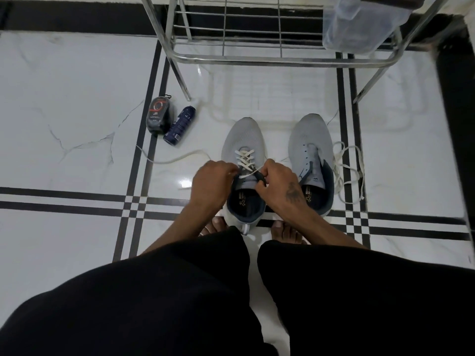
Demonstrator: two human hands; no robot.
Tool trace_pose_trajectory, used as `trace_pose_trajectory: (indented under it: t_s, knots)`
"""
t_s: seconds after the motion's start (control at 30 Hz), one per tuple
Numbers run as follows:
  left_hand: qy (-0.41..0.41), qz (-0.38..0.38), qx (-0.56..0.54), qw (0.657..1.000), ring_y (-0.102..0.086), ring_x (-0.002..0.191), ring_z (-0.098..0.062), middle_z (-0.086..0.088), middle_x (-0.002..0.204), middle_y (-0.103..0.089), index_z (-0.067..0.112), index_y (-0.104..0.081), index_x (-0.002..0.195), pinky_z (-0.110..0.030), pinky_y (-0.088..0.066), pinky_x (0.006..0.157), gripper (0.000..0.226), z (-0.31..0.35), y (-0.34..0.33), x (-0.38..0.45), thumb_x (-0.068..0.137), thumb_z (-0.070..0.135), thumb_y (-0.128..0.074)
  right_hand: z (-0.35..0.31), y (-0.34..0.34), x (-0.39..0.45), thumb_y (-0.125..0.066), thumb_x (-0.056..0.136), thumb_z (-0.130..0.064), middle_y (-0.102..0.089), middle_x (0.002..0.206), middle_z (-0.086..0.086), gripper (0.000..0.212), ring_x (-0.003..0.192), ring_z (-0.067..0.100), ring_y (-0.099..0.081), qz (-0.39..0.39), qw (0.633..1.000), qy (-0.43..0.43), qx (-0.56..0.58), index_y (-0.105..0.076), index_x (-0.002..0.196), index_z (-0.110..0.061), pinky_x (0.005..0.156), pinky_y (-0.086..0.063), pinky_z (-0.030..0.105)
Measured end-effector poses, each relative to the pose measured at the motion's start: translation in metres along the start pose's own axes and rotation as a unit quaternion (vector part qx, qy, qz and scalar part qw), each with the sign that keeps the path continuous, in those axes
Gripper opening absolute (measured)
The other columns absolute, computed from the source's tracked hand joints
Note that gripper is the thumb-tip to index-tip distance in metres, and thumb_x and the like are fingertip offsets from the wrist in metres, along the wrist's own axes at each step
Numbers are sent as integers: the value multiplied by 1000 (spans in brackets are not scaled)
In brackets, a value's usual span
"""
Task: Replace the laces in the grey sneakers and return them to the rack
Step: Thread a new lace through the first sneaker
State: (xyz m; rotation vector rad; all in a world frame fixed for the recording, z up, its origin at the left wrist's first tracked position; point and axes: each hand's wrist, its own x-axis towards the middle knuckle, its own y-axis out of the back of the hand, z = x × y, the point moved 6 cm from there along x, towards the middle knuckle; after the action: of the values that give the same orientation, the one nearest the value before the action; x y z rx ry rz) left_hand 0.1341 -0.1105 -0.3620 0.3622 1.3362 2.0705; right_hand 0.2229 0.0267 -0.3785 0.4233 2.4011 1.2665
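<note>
Left grey sneaker [243,140] half-laced in white; right sneaker [311,140] unlaced, upright.

I see even, fairly dim indoor light with a cool cast; the glossy floor [77,98] throws a small white glare spot just left of the laced sneaker [244,150], and a pale streak near the rack [257,57] leg; the rack's mirrored reflection shows faintly on the tiles beneath it; shadows are soft and weak; wide-angle bending curves the black floor lines toward my edges; the top right corner is smeared and blurred; detail overall looks slightly soft.
</note>
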Motion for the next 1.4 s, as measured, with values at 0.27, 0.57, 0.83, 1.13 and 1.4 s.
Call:
trace_pose_trajectory:
  t_s: [0.27,0.57,0.83,1.13,1.4]
  knots:
    - [123,20,97,987,-64,80,-30,-6,81,-71,20,-72,89,-31,-39,65,8,-93,60,-26,88,13,-69,10,2,-2,-58,87,-17,-55,85,4,10,76,22,-52,-3,999,-25,31,-51,89,-11,63,-35,31]
    - [-23,-35,4,999,-62,103,-31,-6,109,-73,19,-70,116,-40,-48,86,23,-1,3,-6,94,22,-63,4,-1,-3,-59,86,-18,-53,80,1,10,72,20,-49,-18,999,-16,25,-50,86,-13,53,-27,29]
    - [61,-154,-57,985,-66,98,-21,-3,106,-70,27,-61,128,-37,-51,90,29,-53,-8,10,101,26,-54,9,-3,-3,-62,84,-19,-58,79,2,12,72,21,-55,-12,997,-44,58,-52,86,-12,62,-45,33]
    - [15,-155,-22,988,-64,82,-19,5,87,-73,17,-61,84,-37,-50,75,19,-58,31,36,96,31,-54,11,-1,-1,-61,84,-19,-56,73,1,12,64,16,-51,-11,994,-76,76,-50,84,-14,54,-40,30]
    - [-41,-144,-3,989,-57,109,-27,-9,118,-62,16,-64,121,-40,-44,96,27,-35,-5,36,97,28,-59,10,1,-1,-63,83,-20,-60,73,0,12,67,20,-58,-24,991,-96,93,-52,83,-17,63,-53,38]
